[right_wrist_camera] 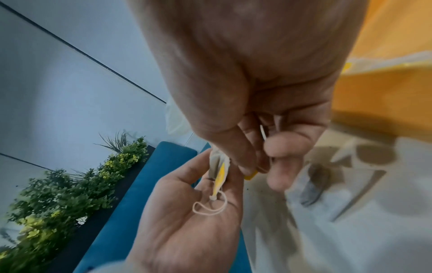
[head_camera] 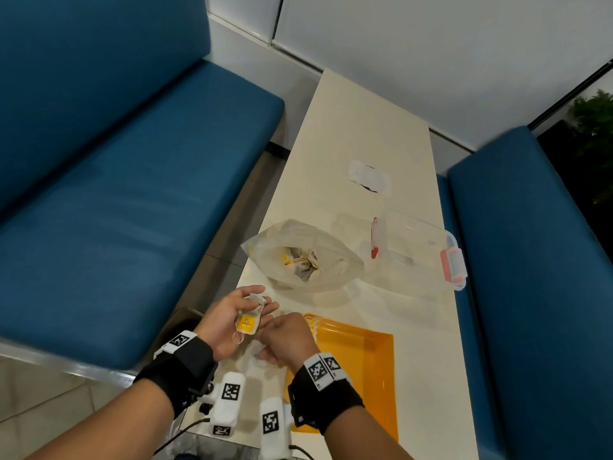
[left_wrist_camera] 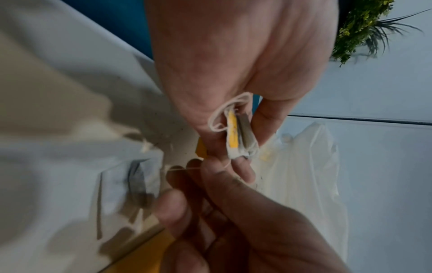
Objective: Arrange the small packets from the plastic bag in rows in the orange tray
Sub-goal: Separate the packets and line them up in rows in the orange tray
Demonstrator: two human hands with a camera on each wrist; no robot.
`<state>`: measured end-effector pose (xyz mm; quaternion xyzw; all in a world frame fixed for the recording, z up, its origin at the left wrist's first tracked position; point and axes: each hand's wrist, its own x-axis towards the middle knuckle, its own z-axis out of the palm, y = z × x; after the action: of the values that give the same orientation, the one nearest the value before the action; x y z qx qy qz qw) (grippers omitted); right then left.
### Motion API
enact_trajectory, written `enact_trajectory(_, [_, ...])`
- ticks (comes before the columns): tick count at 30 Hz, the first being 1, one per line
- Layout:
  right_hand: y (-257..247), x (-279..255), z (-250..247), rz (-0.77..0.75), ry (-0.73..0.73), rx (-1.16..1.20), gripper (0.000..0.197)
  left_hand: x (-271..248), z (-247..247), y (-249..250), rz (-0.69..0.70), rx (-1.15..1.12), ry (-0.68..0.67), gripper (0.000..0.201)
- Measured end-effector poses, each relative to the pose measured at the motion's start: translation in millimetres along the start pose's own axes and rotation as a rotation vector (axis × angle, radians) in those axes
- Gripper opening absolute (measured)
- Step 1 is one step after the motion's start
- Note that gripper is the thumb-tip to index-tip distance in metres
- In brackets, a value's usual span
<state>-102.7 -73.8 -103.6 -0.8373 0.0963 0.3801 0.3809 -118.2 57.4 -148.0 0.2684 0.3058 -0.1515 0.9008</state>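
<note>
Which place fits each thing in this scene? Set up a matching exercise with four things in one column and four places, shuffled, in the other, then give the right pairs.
Things
1. plastic bag
2. orange tray
3. clear container
4. yellow-labelled packets

Places
A. in the left hand
B. on the table, nearest the person, partly under the right hand
C. on the table's right edge, beside the bag
D. mid-table, lying open with packets inside

Pairs: 1-D, 2-B, 3-C, 4-A
</note>
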Motion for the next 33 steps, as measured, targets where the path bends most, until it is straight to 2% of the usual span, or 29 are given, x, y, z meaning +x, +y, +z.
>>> enact_trajectory(7, [2, -10, -11, -0.086, 0.051, 0.105, 0.015, -2, -3, 4, -0.011, 0.106, 0.006, 0.035])
enact_trajectory(15, [-5, -35, -33, -0.228, 0.03, 0.509, 0.007, -9, -4, 2, -0.016, 0.24, -0.045, 0.037])
enact_trajectory(20, [-11, -41, -41, -0.236, -0.035, 0.744, 0.007, -16, -2, -5, -0.146, 0.292, -0.305, 0.026])
enact_trajectory(22, [-14, -42, -43, -0.25, -0.045, 0.779, 0.005, -19, 0, -7, -0.166, 0.336, -0.363, 0.025])
enact_trajectory(25, [-20, -45, -45, -0.275, -0.072, 0.824, 0.003, -24, 9, -9, -0.112, 0.454, -0.355, 0.025])
enact_trajectory(29, [-27, -49, -47, -0.307, -0.102, 0.854, 0.005, -25, 14, -11, 0.011, 0.599, -0.339, 0.038])
enact_trajectory(33, [-33, -51, -52, -0.349, -0.099, 0.837, 0.005, -23, 15, -11, 0.082, 0.73, -0.321, 0.012])
